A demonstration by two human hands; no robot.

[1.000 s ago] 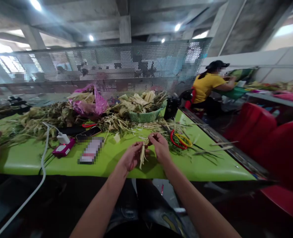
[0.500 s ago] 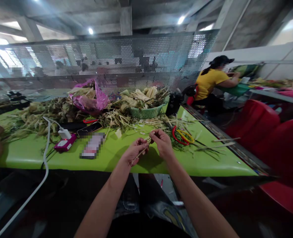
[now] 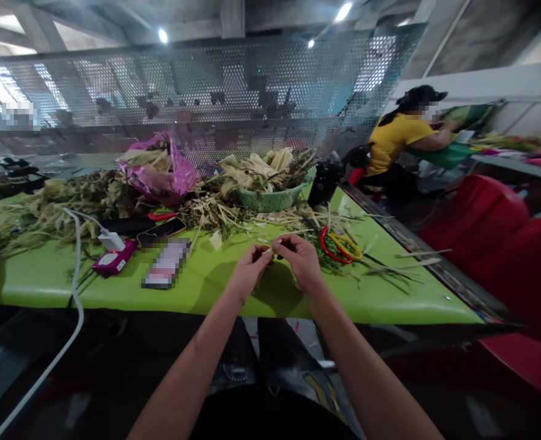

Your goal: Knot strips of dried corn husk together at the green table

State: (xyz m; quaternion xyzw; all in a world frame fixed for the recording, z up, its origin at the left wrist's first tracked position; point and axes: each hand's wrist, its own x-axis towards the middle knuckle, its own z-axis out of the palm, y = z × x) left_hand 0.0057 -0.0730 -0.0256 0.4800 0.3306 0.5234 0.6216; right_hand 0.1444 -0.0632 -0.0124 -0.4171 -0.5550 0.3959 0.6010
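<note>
perforated screen (image 3: 197, 91), one, spans the background behind one green table (image 3: 233, 296). at right, i count two red chair backs (image 3: 474, 214) and one co-worker in a yellow top (image 3: 392, 140). containers, two, as seen from my remote station: one purple bag (image 3: 185, 180) holding dry leaves (image 3: 153, 164), and one green basket (image 3: 270, 200) heaped with pale husk-like pieces (image 3: 256, 174). hands, two: left hand (image 3: 248, 269) and right hand (image 3: 303, 263), fingers narrowed to a pinch, tips nearly meeting. smaller items: two phones (image 3: 165, 264), one purple socket block (image 3: 112, 260), one red loop handle (image 3: 327, 247) beside one yellow loop handle (image 3: 350, 245), one white plug (image 3: 112, 240). smallest: one pale strip (image 3: 271, 249), pinched between both hands above the table; its shape is largely hidden.
</note>
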